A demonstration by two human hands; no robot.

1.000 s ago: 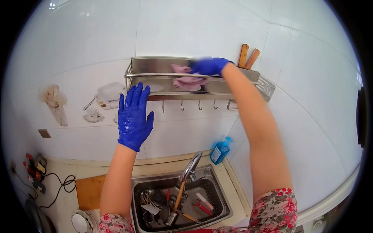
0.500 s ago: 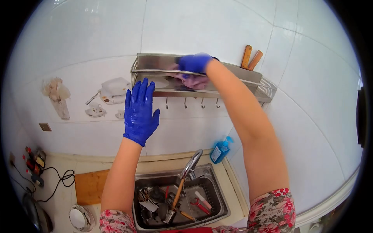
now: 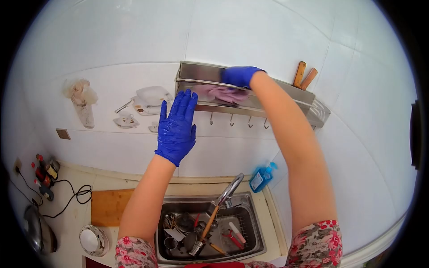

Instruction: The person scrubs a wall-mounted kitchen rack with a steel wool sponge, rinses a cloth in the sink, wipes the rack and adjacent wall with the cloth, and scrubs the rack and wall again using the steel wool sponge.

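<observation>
Pink cloth (image 3: 225,94): shifted with the right hand (image 3: 243,77) toward the left end of the metal rack (image 3: 199,71) since the earlier frame; now bunched inside that rack, left of its middle
Right grip: blue glove, at the cloth and partly above it; blurred, fingers partly hidden, so cannot tell whether it is closed on the cloth
Left hand (image 3: 175,136): blue glove, grip open and flat, back of the hand toward the camera, fingers pointing up; fingertips overlap the rack's left end in view, contact cannot be told
Hooks (image 3: 232,119): metal, four in sight, hung in a row below the rack
Wooden handles (image 3: 300,74): two, side by side at the rack's right end, tilted to the right
Wall (image 3: 250,40): white, with printed flowers and dishes left of the left hand
Sink (image 3: 245,199): metal, below the hands, holding a jumble of utensils (image 3: 209,224), some wooden-handled, some red
Tap (image 3: 230,188): chrome, curved, at the sink's back edge
Desk (image 3: 69,230): pale, around the sink
Pump bottle (image 3: 260,178): blue, near the sink's back right corner
Wooden board (image 3: 109,207): flat on the desk, left of the sink, partly behind the left forearm
Dishes (image 3: 93,241): white, dark-patterned, just beside the board
Sleeves (image 3: 315,243): floral, both arms
</observation>
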